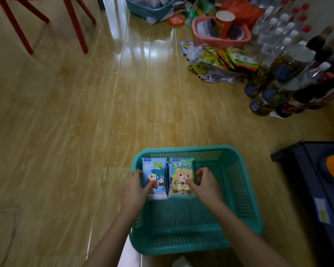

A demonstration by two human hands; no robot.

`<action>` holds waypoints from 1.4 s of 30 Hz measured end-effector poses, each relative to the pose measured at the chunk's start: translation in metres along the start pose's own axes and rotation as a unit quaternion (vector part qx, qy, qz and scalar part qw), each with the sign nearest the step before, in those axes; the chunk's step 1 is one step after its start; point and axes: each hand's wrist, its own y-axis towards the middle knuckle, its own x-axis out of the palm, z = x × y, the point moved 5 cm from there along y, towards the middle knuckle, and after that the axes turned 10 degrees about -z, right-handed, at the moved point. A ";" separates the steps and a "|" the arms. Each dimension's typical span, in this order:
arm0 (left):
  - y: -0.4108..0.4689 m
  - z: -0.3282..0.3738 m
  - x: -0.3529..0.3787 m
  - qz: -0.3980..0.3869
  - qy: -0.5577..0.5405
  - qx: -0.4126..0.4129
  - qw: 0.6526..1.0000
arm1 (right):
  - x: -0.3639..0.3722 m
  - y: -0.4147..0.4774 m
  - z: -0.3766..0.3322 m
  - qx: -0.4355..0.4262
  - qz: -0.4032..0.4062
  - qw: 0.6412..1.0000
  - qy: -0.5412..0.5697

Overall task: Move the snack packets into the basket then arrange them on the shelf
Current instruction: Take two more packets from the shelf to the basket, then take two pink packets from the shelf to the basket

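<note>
A teal mesh basket [235,199] sits on the wooden floor in front of me. Inside its far left part lie a blue snack packet [154,170] with cartoon animals and a green snack packet [182,172] with a bear, side by side. A dark packet edge [167,176] shows between them. My left hand [135,187] grips the blue packet, thumb on its face and fingers round its left edge. My right hand [205,184] pinches the green packet at its right edge, thumb on the front. No shelf is in view.
Loose yellow and green snack packets [220,60] lie on the floor at the far right beside a pink basket [220,42]. Bottles and jars [278,74] crowd the right side. Another teal basket [148,8] and red chair legs [73,26] stand at the back. A dark box [316,180] is at right.
</note>
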 end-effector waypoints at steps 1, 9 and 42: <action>-0.007 0.008 -0.010 -0.004 0.014 0.007 1.000 | -0.011 -0.009 -0.005 -0.008 0.001 1.000 0.004; -0.132 0.162 -0.202 -0.006 0.065 0.096 0.993 | -0.215 -0.173 -0.098 -0.073 0.057 0.995 0.034; -0.738 0.590 -0.419 -0.106 0.177 0.727 0.655 | -0.398 -1.069 -0.123 0.295 0.617 0.723 0.096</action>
